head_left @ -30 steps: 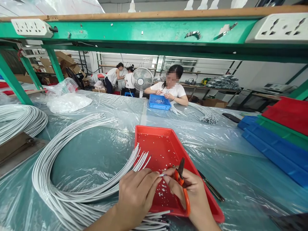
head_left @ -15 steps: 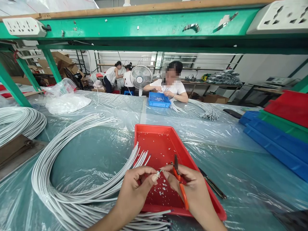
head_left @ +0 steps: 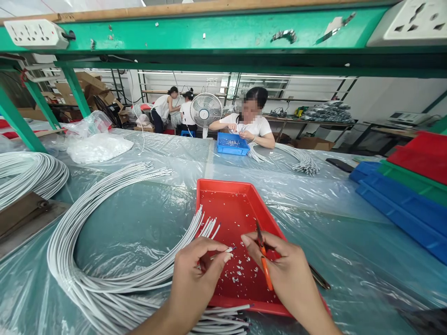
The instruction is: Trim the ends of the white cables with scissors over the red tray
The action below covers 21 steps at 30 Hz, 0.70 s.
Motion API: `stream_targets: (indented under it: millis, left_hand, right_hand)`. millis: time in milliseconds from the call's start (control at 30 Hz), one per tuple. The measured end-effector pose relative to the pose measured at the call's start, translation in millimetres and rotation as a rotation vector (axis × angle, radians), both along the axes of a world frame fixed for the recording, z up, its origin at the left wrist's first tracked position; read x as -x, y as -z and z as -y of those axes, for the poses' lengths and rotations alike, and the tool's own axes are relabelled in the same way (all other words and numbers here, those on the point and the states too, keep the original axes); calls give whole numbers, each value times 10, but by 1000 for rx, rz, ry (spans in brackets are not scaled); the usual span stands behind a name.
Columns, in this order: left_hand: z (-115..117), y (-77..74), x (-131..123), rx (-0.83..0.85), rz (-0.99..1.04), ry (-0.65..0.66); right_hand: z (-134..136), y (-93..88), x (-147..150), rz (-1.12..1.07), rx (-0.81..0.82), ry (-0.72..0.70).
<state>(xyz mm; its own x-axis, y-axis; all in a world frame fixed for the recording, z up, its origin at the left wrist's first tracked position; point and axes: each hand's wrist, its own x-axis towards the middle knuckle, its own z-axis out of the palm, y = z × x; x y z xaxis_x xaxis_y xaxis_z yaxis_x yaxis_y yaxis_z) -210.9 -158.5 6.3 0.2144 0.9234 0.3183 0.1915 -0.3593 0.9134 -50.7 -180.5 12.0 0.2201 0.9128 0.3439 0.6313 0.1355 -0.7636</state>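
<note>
Between thumb and forefinger, my left hand [head_left: 199,270] pinches the end of a white cable [head_left: 229,250], whose thin inner wires stick out toward the right. My right hand [head_left: 284,265], a short gap away, holds small scissors [head_left: 264,267] with orange handles, the dark blades pointing up and away. Beneath both hands is a red tray [head_left: 226,186], scattered with white scraps [head_left: 238,267]. A bundle of white cables [head_left: 66,246] curves in a big loop on the left, its ends reaching over the tray's left edge and in front of it.
A dark metal tool [head_left: 320,278] lies right of the tray, partly behind my right hand. Stacked blue trays [head_left: 401,200] stand at the right, another cable coil [head_left: 33,179] at the left. Across the table a person [head_left: 258,125] works over a blue tray [head_left: 232,150]. A green beam [head_left: 216,35] spans overhead.
My right hand has drawn away to the right from the cable end, opening a gap between the hands. The cable's inner wires now show. The left hand keeps its pinch.
</note>
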Motion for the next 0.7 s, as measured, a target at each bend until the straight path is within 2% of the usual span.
stream_targets:
  millis: [100,267,433,500,533,600,667,700]
  left_hand:
    - [-2,32,5,-177,8,-6]
    - [9,119,18,-476,-22,15]
    - [135,178,70,-479,-79,37]
    - [192,202,86,-368,-46,70]
    - [213,212,87,-242,-27,100]
    - [234,221,74,146,58,194]
    - [229,212,44,536,254,276]
    - [220,204,25,665,382,298]
  right_hand:
    - [31,-22,57,-190,16,-118]
    - [68,-31,151,-302,91,-216]
    - [63,-15,191,-402,92,-204]
    - [69,1,196,-367,30,-168]
    - [76,11,199,-331,-12,-153]
    - [100,38,210,-241,-87,-151]
    - [130,70,224,-127,-159,-171]
    - [145,85,231,-61,-196,-173]
